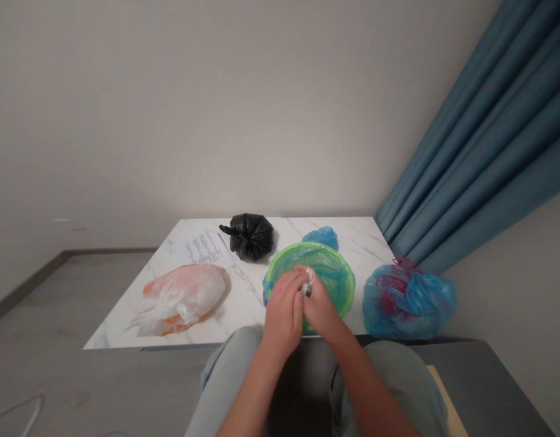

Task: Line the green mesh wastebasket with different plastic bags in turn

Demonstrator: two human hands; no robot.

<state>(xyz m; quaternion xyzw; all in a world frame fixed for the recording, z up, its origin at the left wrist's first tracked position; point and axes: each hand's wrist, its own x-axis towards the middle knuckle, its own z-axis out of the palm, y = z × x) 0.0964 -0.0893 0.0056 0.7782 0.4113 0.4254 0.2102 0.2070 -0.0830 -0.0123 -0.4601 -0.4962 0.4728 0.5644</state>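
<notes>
My left hand (283, 306) and my right hand (318, 306) are closed together over the near part of a round green basket (271, 267). Between the fingers shows a small dark thing (307, 289) with a whitish, film-like bit beside it. Most of it is covered by the fingers, so its kind cannot be told. A thin blue plastic bag (334, 273) lines the basket and hangs over its rim. The fingers hide the near middle of the basket.
A black knotted bag (251, 238) and a written sheet (202, 249) lie on the marble-pattern table (248, 315). A white-and-orange bag (189, 294) lies left, a crumpled blue bag (323, 235) behind the basket. A blue bag with red strings (407, 303) sits right, near the curtain (471, 145).
</notes>
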